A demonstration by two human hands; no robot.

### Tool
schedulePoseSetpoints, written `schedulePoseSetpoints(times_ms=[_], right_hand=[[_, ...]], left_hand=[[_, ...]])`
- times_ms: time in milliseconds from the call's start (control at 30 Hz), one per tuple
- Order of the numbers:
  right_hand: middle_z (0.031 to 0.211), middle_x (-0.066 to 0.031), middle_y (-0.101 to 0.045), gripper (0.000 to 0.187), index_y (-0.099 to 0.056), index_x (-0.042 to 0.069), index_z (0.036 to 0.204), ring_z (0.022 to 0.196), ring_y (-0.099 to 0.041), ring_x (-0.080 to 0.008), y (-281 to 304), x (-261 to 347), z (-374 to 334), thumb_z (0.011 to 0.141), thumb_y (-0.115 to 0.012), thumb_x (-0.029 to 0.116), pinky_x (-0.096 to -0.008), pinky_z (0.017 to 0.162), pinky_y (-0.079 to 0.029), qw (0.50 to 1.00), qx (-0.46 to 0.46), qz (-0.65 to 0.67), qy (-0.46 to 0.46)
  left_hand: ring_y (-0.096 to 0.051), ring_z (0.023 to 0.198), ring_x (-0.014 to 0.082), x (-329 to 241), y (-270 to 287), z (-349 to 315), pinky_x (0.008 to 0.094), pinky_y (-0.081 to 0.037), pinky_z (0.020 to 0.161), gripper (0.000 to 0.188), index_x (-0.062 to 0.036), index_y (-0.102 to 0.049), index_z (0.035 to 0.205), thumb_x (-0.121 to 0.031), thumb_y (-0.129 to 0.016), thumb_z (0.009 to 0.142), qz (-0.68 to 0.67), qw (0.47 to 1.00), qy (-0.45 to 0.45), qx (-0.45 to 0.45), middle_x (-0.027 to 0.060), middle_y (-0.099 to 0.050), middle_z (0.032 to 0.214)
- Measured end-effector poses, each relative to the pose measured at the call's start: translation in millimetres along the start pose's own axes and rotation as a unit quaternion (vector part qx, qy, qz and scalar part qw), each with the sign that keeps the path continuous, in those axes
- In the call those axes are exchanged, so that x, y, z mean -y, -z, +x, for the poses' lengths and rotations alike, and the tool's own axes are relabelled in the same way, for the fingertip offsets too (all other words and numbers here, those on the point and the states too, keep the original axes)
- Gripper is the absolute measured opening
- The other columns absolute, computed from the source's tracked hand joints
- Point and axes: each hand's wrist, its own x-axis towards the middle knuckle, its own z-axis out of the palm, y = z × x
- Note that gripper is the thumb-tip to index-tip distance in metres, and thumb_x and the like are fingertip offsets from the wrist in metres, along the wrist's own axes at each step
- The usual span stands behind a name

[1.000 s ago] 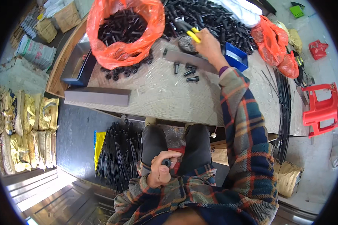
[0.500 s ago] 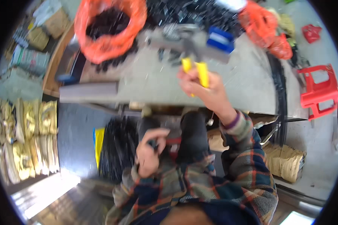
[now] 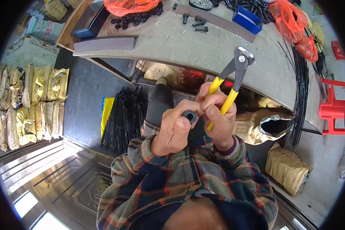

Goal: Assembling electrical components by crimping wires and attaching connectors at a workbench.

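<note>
Over my lap, my left hand (image 3: 173,128) is closed around a small black hollow cylindrical part (image 3: 189,115) whose round end faces up. My right hand (image 3: 221,120) holds yellow-handled end-cutting pliers (image 3: 240,69), the handles lying in its palm and fingers. The dark jaws point away over the table edge. Its thumb and forefinger pinch close beside the black part, touching my left fingertips; anything between them is too small to make out. Several black bolt-like parts (image 3: 200,29) lie on the table beyond.
The grey table (image 3: 168,46) bears a metal strip (image 3: 103,45), a blue tray (image 3: 247,20) and orange bags (image 3: 291,23). Long black ties (image 3: 299,92) hang over its right edge. A black bundle (image 3: 126,119) stands at left, a red stool (image 3: 333,107) at right.
My right hand has drawn the pliers back from over the table to my lap. My left hand has risen with the black part to meet it. The view has shifted.
</note>
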Motion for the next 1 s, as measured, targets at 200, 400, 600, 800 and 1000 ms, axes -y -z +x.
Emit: schedulePoseSetpoints(times_ms=[200,400,600,800,1000], right_hand=[[0.095,-0.0124,-0.049,0.012,-0.059,0.001,0.084,0.076,-0.050,-0.0171,1.1,5.5,-9.6,0.079,-0.063,0.011,-0.0258,0.065,-0.042,0.983,-0.014,-0.165,0.078],[0.093,-0.0128,-0.048,0.008,-0.058,0.001,0.081,0.073,-0.050,-0.0170,-3.5,12.4,-14.2,0.078,-0.061,0.007,-0.0262,0.064,-0.043,0.984,-0.023,-0.156,0.083],[0.098,-0.0115,-0.044,0.009,-0.055,0.003,0.077,0.074,-0.045,-0.0150,-7.5,1.0,-15.8,0.080,-0.059,0.010,-0.0248,0.062,-0.038,0.999,0.000,-0.020,0.027],[0.099,-0.0099,-0.046,0.012,-0.062,0.001,0.081,0.081,-0.046,-0.0151,-11.5,4.2,-21.0,0.077,-0.067,0.011,-0.0278,0.075,-0.039,0.994,-0.010,-0.080,0.072],[0.095,-0.0109,-0.047,0.014,-0.056,0.002,0.077,0.078,-0.048,-0.0161,-12.8,17.7,-14.4,0.078,-0.065,0.013,-0.0280,0.069,-0.041,0.985,0.034,-0.153,0.069]], left_hand=[[-0.040,0.053,0.0082,-1.9,-3.9,-8.7,0.0226,-0.031,0.050,0.064,0.0030,-0.053,0.098,-0.055,-0.026,0.091,0.013,0.999,-0.037,-0.017,0.0064,-0.049,0.066],[-0.039,0.051,0.0077,-2.6,-6.9,-10.6,0.0227,-0.029,0.046,0.061,0.0025,-0.053,0.096,-0.053,-0.028,0.091,0.013,0.998,-0.056,-0.019,0.0055,-0.048,0.063],[-0.038,0.050,0.0079,-1.3,-6.0,-11.5,0.0233,-0.028,0.045,0.060,0.0019,-0.052,0.093,-0.053,-0.027,0.091,0.019,0.999,-0.041,-0.015,0.0041,-0.046,0.063],[-0.039,0.050,0.0086,-3.3,-5.6,-13.3,0.0251,-0.028,0.045,0.061,0.0020,-0.052,0.090,-0.053,-0.026,0.091,0.025,0.998,-0.047,-0.016,0.0036,-0.045,0.064],[-0.044,0.051,0.0144,1.8,-2.3,-15.2,0.0274,-0.033,0.047,0.048,0.0028,-0.050,0.092,-0.041,-0.031,0.094,0.005,0.996,-0.089,-0.016,0.0068,-0.043,0.062]])
